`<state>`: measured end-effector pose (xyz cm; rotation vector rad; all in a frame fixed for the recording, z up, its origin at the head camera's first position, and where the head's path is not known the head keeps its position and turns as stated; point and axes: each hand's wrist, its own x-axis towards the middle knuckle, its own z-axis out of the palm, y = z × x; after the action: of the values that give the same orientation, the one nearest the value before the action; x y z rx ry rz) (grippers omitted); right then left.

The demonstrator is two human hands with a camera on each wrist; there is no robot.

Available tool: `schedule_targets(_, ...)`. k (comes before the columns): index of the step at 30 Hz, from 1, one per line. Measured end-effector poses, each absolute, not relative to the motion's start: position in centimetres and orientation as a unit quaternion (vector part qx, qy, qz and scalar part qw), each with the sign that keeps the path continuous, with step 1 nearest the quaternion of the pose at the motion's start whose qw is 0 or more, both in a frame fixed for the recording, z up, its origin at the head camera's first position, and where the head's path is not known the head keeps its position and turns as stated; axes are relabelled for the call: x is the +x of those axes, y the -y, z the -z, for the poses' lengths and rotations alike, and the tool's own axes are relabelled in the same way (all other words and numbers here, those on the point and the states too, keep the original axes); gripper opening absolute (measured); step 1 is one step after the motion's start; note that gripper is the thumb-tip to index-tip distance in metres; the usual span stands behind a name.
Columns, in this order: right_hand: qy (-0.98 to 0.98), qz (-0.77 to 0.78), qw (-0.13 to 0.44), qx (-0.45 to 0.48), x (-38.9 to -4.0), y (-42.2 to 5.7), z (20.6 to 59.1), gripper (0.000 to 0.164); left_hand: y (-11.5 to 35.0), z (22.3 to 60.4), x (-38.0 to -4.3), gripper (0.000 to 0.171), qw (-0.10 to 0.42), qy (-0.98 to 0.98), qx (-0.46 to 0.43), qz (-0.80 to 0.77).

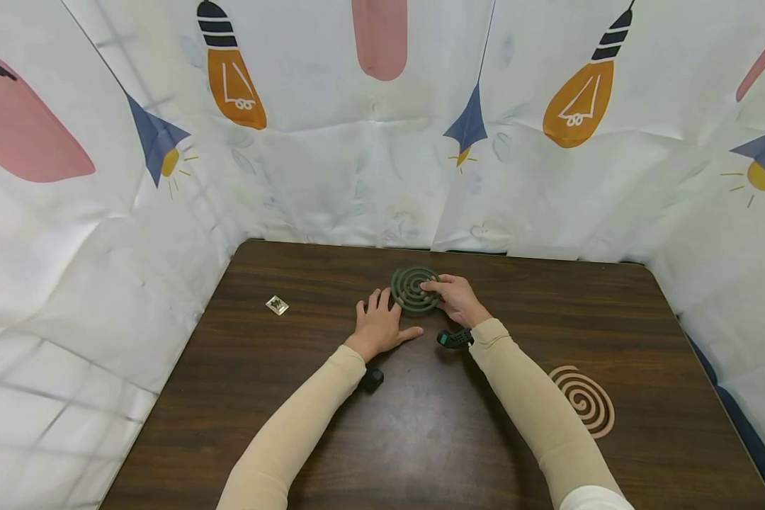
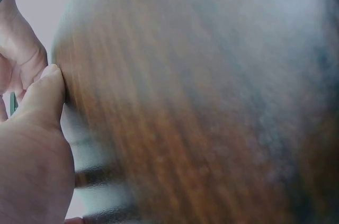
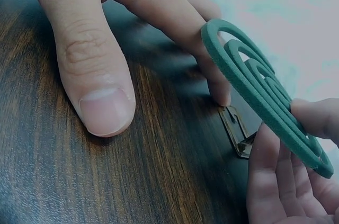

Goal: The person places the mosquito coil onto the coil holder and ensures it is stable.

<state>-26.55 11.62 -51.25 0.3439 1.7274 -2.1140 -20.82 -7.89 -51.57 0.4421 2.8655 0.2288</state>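
A green mosquito coil (image 1: 414,289) is pinched at its right part by the thumb and fingers of my right hand (image 1: 460,299). In the right wrist view the coil (image 3: 254,83) is tilted above the table. My left hand (image 1: 377,327) has its fingers spread on the tabletop, just left of the coil. Its thumb (image 3: 100,86) points toward the right hand. Beyond the left fingers, a small metal piece (image 3: 235,131) lies partly hidden behind the right hand. A flat gold-coloured metal piece (image 1: 277,305) lies farther left. Whether these are the same piece, I cannot tell.
On the right of the dark wooden table (image 1: 421,439) lies a tan mosquito coil (image 1: 583,400), partly covered by the right sleeve. White printed cloth (image 1: 370,184) hangs behind and beside the table. Black wrist cameras sit on both wrists.
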Motion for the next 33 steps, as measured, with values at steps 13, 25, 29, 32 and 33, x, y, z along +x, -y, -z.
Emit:
schedule_targets(13, -0.616, 0.754, 0.188, 0.128, -26.67, -11.58, 51.28, 0.020, 7.86, 51.74, -20.85, 0.088, 0.113, -0.979, 0.154, -0.077)
schedule_targets(25, -0.619, 0.753, 0.186, 0.126, -26.63, -11.72, 51.19, 0.021, 7.92, 51.78, -20.88, 0.086, 0.108, -0.978, 0.156, -0.084)
schedule_targets(29, -0.621, 0.751, 0.187, 0.125, -26.63, -11.74, 51.14, 0.021, 7.92, 51.84, -20.87, 0.086, 0.107, -0.978, 0.156, -0.086)
schedule_targets(32, -0.619, 0.752, 0.188, 0.124, -26.67, -11.74, 51.19, 0.020, 7.91, 51.79, -20.81, 0.086, 0.105, -0.978, 0.157, -0.084)
schedule_targets(33, -0.619, 0.753, 0.189, 0.123, -26.67, -11.73, 51.19, 0.020, 7.91, 51.79, -20.80, 0.086, 0.105, -0.979, 0.156, -0.083)
